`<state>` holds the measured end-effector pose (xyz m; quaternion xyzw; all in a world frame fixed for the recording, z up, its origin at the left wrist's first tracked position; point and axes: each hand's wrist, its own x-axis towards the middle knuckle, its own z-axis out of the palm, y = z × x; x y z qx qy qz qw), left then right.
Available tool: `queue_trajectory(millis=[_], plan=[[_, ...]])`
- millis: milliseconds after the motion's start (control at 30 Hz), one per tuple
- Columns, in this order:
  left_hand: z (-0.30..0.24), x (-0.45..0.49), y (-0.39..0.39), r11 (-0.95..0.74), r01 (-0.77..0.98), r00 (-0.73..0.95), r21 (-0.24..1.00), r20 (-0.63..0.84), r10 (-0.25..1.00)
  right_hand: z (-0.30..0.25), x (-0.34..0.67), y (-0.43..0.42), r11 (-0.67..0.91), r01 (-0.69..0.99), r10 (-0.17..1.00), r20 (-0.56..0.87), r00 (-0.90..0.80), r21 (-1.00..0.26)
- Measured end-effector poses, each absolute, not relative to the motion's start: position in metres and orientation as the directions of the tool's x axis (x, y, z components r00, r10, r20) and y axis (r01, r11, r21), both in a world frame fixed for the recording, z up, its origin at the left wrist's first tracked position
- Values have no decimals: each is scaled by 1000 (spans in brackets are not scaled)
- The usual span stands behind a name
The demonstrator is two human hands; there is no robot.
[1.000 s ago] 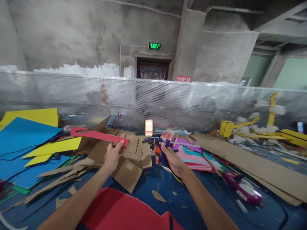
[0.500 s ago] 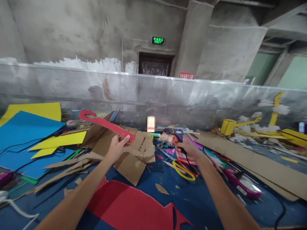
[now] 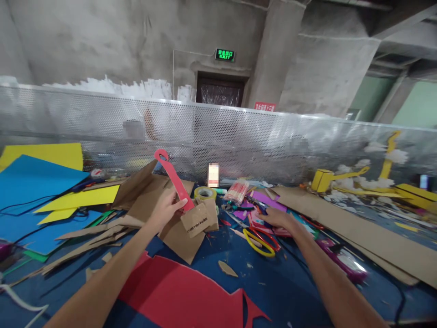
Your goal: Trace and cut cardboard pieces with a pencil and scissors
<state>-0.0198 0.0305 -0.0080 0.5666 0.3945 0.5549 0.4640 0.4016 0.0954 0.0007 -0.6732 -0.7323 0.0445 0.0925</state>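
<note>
My left hand (image 3: 166,208) is closed on a red hooked strip (image 3: 175,181), its thumb pressed on the lower end and the curled end pointing up and away. Just below that end is a piece of printed brown cardboard (image 3: 196,220); I cannot tell whether the two are joined. My right hand (image 3: 277,218) is closed at the handle of a dark blue glue gun (image 3: 258,206), low over the clutter, and its fingers partly hide the tool. Near this hand lie yellow-handled scissors (image 3: 258,243) and a red-handled pair (image 3: 273,240). A large red sheet (image 3: 184,291) lies in front of me.
A tape roll (image 3: 205,193) and a pack of sticks (image 3: 236,190) lie at the back middle. Blue sheets (image 3: 37,196) and yellow sheets (image 3: 82,199) cover the left. Long cardboard (image 3: 341,218), a purple device (image 3: 343,260) and yellow pieces (image 3: 322,181) are to the right. A perforated metal panel (image 3: 232,136) stands behind.
The red strip has swung more upright, its hooked end moving right. My right hand has lowered and shifted slightly right with the glue gun, uncovering the stick pack.
</note>
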Motion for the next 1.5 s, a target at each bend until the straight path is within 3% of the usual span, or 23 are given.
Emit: queue_trajectory(millis=[200, 433, 533, 633, 700, 767, 867, 1033, 1167, 1267, 1367, 1433, 1500], plan=[[-13, -23, 35, -226, -46, 100, 973, 229, 968, 5, 394, 89, 93, 993, 987, -127, -102, -75], [-10, -27, 38, -299, -121, -54, 947, 295, 954, 37, 350, 57, 174, 984, 984, 22, -175, 43], [-6, -29, 38, -334, -176, -159, 926, 308, 938, 49, 296, 20, 398, 917, 917, 28, -399, 18], [-3, -31, 39, -377, -201, -226, 904, 332, 916, 53, 238, -23, 660, 752, 750, -58, -658, 3], [-3, -31, 39, -406, -196, -247, 893, 356, 901, 48, 206, -46, 746, 666, 665, 27, -746, 18], [-2, -32, 39, -422, -182, -259, 888, 371, 892, 38, 182, -58, 741, 666, 654, 130, -745, 90], [-2, -33, 39, -431, -179, -269, 884, 378, 886, 20, 159, -60, 644, 732, 717, 159, -679, 221], [-5, -38, 44, -456, -161, -277, 875, 404, 872, 6, 154, -51, 601, 766, 757, 145, -638, 229], [-8, -42, 49, -454, -137, -286, 880, 404, 869, 19, 167, -49, 717, 694, 664, 236, -709, 66], [-9, -42, 52, -444, -149, -292, 884, 389, 874, 33, 182, -46, 805, 518, 589, 281, -758, -289], [-12, -39, 53, -445, -149, -274, 883, 395, 877, 46, 200, -32, 620, 332, 688, 290, -665, -711], [-15, -38, 53, -441, -140, -258, 886, 398, 880, 54, 212, -18, 530, 181, 720, 327, -612, -828], [-16, -36, 52, -434, -133, -244, 891, 395, 886, 59, 223, -3, 533, 108, 750, 410, -520, -839]])
